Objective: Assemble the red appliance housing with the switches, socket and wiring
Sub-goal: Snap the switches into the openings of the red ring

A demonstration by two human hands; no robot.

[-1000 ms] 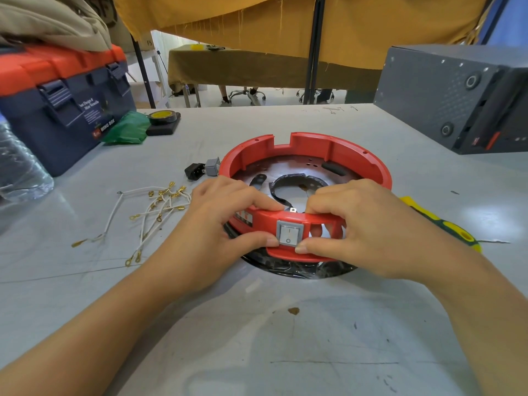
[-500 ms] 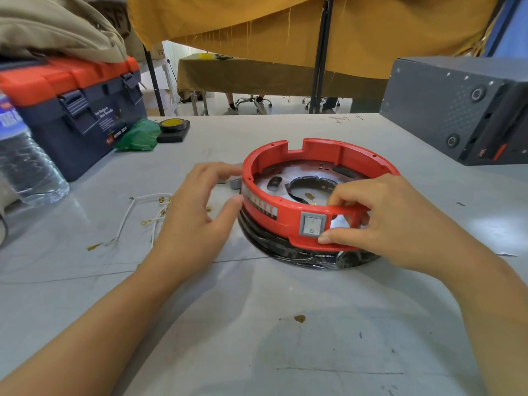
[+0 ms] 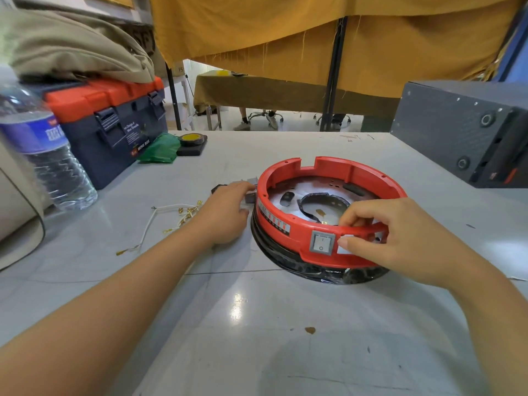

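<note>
Two bare forearms enter from the bottom corners of the frame over a grey table (image 3: 257,324). A small brown spot (image 3: 310,330) sits on the tabletop low centre.

Right hand (image 3: 400,238), centre right, grips the near wall of the red housing (image 3: 371,178): thumb on the outer face just right of the grey rocker switch (image 3: 323,242), fingers curled over the rim inside. The switch sits fitted in the housing's front wall. The housing is a round open ring, centre right of frame, resting on a black base (image 3: 300,267) wrapped in glossy film. Inside it: a pale plate with a dark curved cut-out.

Left hand (image 3: 225,212), centre of frame, lies at the housing's left outer side, fingers bent around small grey parts (image 3: 251,182) there; blurred, so I cannot tell if it actually holds one. Hands are apart, one on each side of the ring's left half.

Left of that hand, white wires with brass terminals (image 3: 171,215) lie loose on the table.

Further back, left edge: clear water bottle (image 3: 48,155) with a blue label. Behind it a navy toolbox (image 3: 114,127) with orange lid, beige cloth piled on top. Beside the toolbox: green bag (image 3: 160,150), then a yellow-centred tape roll (image 3: 192,140) on a dark pad.

Upper right: dark grey metal box (image 3: 457,132). Background: mustard curtain (image 3: 285,32).
</note>
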